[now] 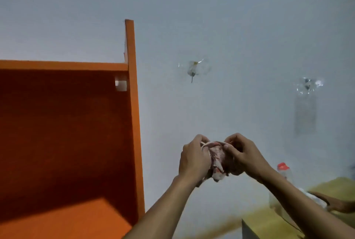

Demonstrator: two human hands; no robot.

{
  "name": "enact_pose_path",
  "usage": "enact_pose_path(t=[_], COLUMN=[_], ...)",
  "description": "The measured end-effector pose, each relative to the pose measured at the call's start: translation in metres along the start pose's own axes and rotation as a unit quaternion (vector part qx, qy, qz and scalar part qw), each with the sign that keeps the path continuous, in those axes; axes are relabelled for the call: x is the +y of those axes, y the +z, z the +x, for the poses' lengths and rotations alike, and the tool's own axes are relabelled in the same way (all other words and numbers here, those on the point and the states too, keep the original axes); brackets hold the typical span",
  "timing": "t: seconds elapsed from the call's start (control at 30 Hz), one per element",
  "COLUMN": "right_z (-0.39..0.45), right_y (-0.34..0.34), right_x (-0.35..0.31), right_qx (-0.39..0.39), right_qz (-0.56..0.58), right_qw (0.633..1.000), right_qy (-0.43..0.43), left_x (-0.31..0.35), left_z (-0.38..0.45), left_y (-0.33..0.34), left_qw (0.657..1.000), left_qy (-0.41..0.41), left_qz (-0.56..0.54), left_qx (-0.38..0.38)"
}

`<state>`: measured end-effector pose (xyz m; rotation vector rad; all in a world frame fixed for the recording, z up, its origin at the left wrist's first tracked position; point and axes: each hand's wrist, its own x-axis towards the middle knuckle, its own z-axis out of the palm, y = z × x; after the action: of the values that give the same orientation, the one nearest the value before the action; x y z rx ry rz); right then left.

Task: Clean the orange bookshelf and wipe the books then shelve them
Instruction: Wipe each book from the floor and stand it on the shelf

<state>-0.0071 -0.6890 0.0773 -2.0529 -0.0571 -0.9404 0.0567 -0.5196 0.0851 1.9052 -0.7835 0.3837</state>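
The orange bookshelf [132, 104] fills the left of the head view, its open compartment bare and dark inside. To its right, in front of the pale wall, both hands hold a crumpled reddish-and-white cloth [217, 160]. My left hand [193, 159] grips the cloth's left side. My right hand [243, 154] pinches its upper right edge. No books are in view.
A clear bottle with a red cap [282, 179] stands at the lower right beside a yellow-green surface [269, 221]. Two clear adhesive hooks [193, 69] are stuck on the wall. A white bracket [120, 83] sits in the shelf's upper corner.
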Motion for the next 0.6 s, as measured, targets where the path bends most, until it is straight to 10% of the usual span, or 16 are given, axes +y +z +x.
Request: enact_pose_path(t=[0.4, 0.6], right_z=[0.236, 0.308], right_y=[-0.016, 0.001], right_x=[-0.002, -0.008], right_qx=[0.043, 0.096], right_qz=[-0.065, -0.070], right_qw=[0.970, 0.949], right_qy=[-0.230, -0.293], left_x=[0.012, 0.023], left_z=[0.202, 0.261], left_y=[-0.044, -0.066], left_qw=[0.957, 0.915], left_qy=[0.207, 0.256], left_qz=[0.198, 0.252], left_qx=[0.037, 0.184])
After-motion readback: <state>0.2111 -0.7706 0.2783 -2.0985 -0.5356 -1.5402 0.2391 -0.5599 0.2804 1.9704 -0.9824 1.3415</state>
